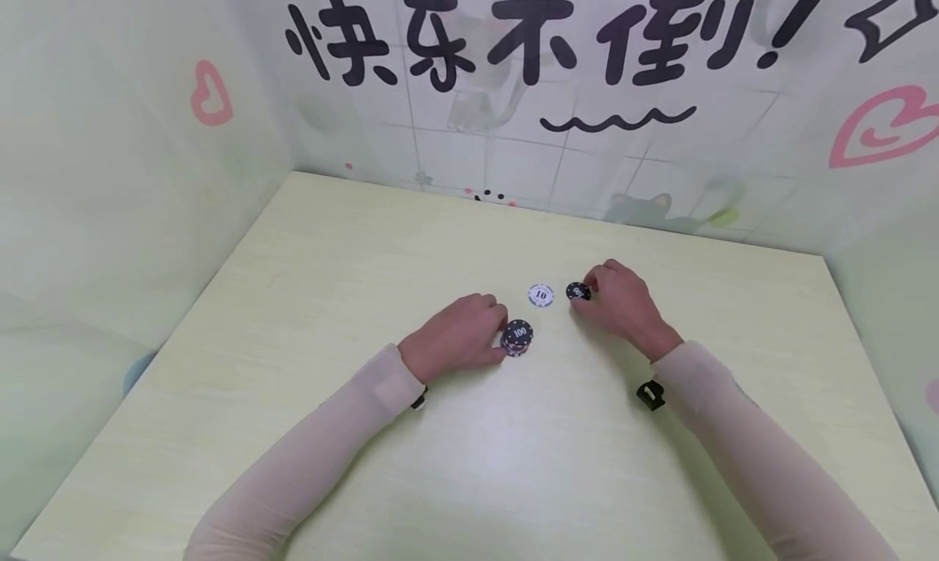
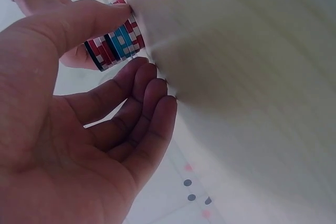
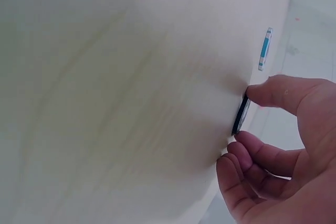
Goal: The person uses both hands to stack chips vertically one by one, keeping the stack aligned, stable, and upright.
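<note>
A short stack of poker chips [image 1: 517,339], a black 100 chip on top, stands on the table. My left hand [image 1: 460,337] holds the stack from its left side, the thumb against it and the fingers curled near the tabletop. Red, blue and black chip edges [image 2: 119,43] show in the left wrist view. To the right, my right hand [image 1: 619,304] pinches a single black poker chip [image 1: 577,292] between thumb and fingertips. That black chip [image 3: 241,114] lies at the table surface in the right wrist view. Between the hands, a white 10 chip [image 1: 541,295] lies flat.
The pale table [image 1: 469,471] stretches around the chips on all sides. Behind it hangs a printed backdrop [image 1: 484,137] with large black characters, and similar sheets enclose the left and right sides. Black wrist devices [image 1: 650,395] sit under the sleeves.
</note>
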Action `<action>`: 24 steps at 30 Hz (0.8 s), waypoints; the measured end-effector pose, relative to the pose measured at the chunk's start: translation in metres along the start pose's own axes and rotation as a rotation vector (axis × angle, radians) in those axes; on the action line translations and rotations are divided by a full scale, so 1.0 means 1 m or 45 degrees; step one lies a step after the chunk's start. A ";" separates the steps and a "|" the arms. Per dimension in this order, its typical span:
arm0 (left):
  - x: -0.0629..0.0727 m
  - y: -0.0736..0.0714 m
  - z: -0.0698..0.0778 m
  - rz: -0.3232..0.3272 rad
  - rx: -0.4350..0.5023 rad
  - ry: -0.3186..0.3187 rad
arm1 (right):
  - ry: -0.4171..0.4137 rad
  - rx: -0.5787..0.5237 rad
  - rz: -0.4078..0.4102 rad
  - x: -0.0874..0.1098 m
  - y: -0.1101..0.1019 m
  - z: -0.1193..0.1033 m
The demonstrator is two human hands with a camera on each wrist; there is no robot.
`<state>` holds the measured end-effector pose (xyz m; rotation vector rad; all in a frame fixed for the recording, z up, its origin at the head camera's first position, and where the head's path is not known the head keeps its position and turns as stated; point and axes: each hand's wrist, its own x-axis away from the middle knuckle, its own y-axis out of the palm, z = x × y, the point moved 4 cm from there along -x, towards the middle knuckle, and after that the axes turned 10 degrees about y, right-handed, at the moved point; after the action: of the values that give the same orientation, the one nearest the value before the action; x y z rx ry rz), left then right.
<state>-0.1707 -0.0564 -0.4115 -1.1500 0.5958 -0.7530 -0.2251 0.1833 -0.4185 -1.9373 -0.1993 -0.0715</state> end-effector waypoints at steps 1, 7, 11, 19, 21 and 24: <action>0.000 0.000 0.000 -0.001 -0.001 -0.001 | 0.003 0.001 -0.006 -0.001 0.000 0.000; -0.001 -0.001 0.000 -0.023 -0.005 -0.019 | 0.004 0.018 -0.026 -0.004 0.000 0.001; -0.001 -0.001 0.001 -0.032 -0.010 -0.024 | -0.003 -0.001 -0.021 -0.002 0.000 0.003; -0.001 0.000 0.001 -0.046 -0.018 -0.039 | 0.004 -0.102 0.012 0.006 -0.001 0.010; -0.001 0.000 0.001 -0.047 -0.020 -0.039 | 0.002 -0.120 0.015 0.009 -0.001 0.011; -0.001 0.000 0.001 -0.047 -0.020 -0.036 | -0.012 -0.136 0.019 0.013 0.000 0.013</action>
<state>-0.1707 -0.0550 -0.4114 -1.1871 0.5584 -0.7636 -0.2129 0.1966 -0.4208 -2.0452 -0.1903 -0.0643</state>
